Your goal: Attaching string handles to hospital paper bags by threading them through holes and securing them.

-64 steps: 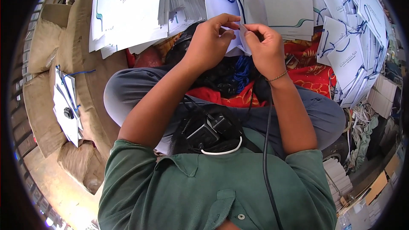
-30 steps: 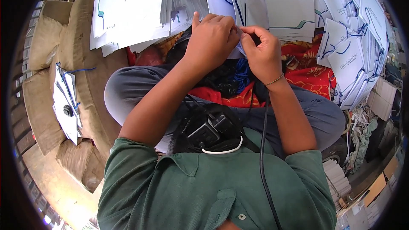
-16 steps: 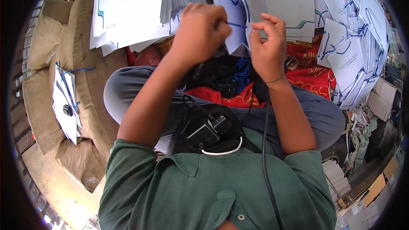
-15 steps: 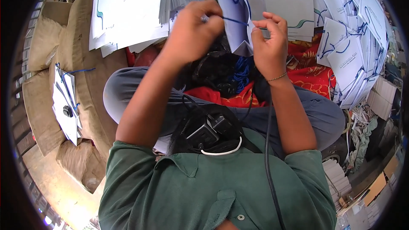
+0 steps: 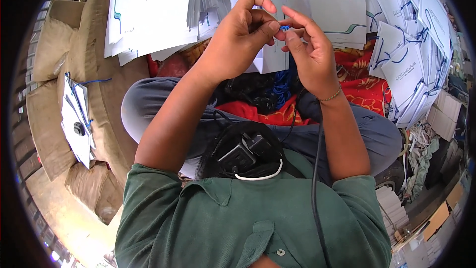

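A short bit of blue cord shows between my two hands, in front of a white paper bag. My left hand pinches the cord between thumb and finger. My right hand has its thumb and lower fingers closed at the cord's other side, its index finger lifted. The bag stands partly opened just behind the hands, which hide much of it. Below the bag, a bundle of blue cords lies beside black plastic between my legs.
Stacked white paper bags lie at the far left. Flat white bags rest ahead, and a big pile of corded bags is at right. A brown sofa stands left, holding more bags. Red patterned cloth covers the floor.
My left hand has moved right toward my right hand, and the hands now meet at the cord. The bag has shifted left and down, now behind them.
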### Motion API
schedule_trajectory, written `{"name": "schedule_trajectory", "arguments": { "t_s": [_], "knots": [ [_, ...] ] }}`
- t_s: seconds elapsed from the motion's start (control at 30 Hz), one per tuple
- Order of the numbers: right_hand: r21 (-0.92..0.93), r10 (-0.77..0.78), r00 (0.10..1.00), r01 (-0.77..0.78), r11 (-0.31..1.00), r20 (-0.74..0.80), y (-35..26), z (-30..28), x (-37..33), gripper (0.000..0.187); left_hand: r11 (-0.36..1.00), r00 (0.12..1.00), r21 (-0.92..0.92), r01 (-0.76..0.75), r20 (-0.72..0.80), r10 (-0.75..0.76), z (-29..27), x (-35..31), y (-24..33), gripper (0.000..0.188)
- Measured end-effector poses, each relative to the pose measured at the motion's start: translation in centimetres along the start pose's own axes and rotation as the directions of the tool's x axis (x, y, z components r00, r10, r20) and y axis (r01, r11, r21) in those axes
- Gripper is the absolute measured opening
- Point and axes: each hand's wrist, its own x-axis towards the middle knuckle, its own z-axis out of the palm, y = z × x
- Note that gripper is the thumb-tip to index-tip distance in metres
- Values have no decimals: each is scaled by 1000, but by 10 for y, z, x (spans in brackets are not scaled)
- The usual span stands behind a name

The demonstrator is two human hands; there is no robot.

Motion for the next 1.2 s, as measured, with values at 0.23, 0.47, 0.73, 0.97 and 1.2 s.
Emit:
{"name": "schedule_trajectory", "arguments": {
  "t_s": [0.23,0.47,0.73,0.97,1.2],
  "knots": [
    [-167,-143,989,147,975,33,0,-6,-1,13,987,1000,158,-4,2,4,4,-2,1,24],
    [-310,-375,897,297,903,-234,-16,-2,2,10,987,990,157,-44,136,22,-5,8,-15,16],
    [-388,-204,977,166,907,-57,-4,-5,1,18,999,998,22,36,54,-37,1,2,-12,18],
    [-305,-117,991,91,948,-67,1,-9,-1,16,906,999,423,-6,42,-13,7,0,-7,17],
    [-127,-141,988,133,983,-60,2,-6,2,20,916,999,401,-17,41,1,10,-4,-8,16]
  ]
}}
